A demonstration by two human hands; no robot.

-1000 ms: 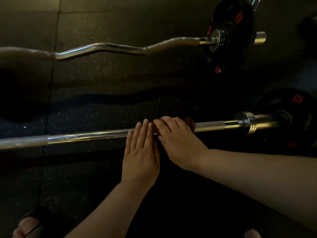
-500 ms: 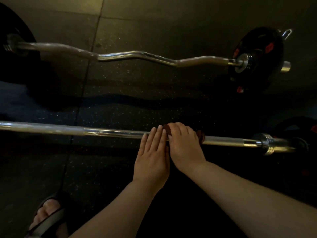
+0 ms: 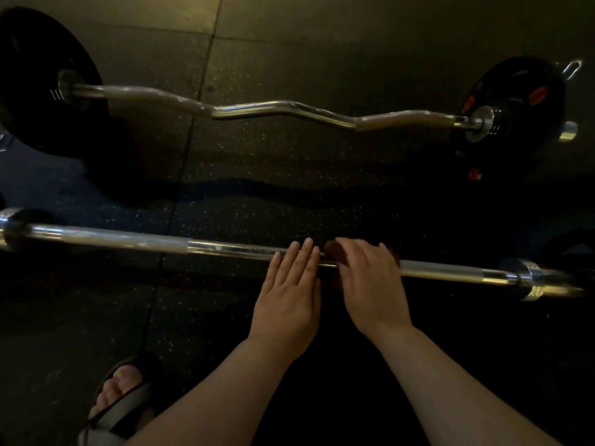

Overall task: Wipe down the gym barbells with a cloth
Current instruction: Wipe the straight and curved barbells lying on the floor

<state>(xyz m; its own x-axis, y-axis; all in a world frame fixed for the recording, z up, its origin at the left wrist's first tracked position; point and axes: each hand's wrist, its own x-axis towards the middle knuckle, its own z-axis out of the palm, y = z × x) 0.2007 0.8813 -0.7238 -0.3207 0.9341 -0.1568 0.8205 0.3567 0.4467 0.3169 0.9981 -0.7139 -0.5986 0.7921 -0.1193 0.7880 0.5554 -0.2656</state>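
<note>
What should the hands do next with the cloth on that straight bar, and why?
Probably slide the right hand, which presses the dark cloth onto the straight bar, sideways along the bar. The left hand lies flat beside it with fingers on the bar, and long shiny stretches show on both sides. The curly bar farther away has no cloth on it yet.

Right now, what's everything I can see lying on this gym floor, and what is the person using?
Straight barbell: one, silver, near, running left to right under the hands.
Curl bar: one, silver, wavy, farther away.
Weight plates: two clear ones, black, on the curl bar's left end and right end, the right with red marks; another dark plate at the far right is hard to make out.
Cloth: one, dark reddish, on the straight barbell under the right hand.
Floor: dark speckled rubber.
Sandalled foot: one, bottom left.
Left hand: flat, fingertips on the bar.
Right hand: pressing on the cloth.
</note>
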